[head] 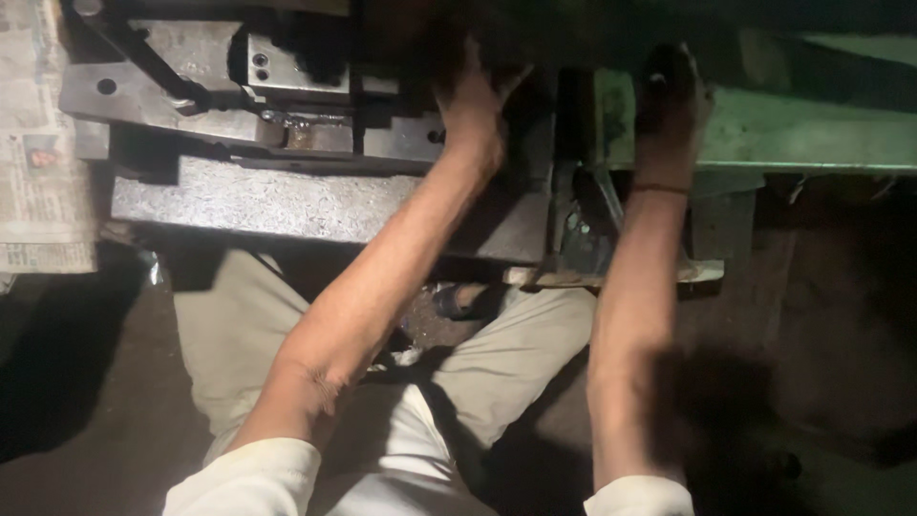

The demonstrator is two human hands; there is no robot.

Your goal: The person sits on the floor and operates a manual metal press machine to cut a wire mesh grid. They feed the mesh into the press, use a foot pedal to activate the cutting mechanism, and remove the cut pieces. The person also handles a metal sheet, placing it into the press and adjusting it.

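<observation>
I am seated in front of a heavy steel press machine [287, 201]. My left hand [475, 110] reaches into its dark opening, fingers spread against the metal die block [296, 72]; whether it holds anything is hidden by shadow. My right hand [671, 96] lies in shadow on the edge of a green metal shelf [812, 139], fingers curled over a dark shape I cannot make out. A thin band circles the right wrist.
Folded newspaper [38, 143] hangs at the left edge. A metal lever and pedal piece [583, 239] sits between my arms, above my knees in light trousers [239, 325]. My sandalled foot [463, 301] shows below. The floor [86, 440] is dark.
</observation>
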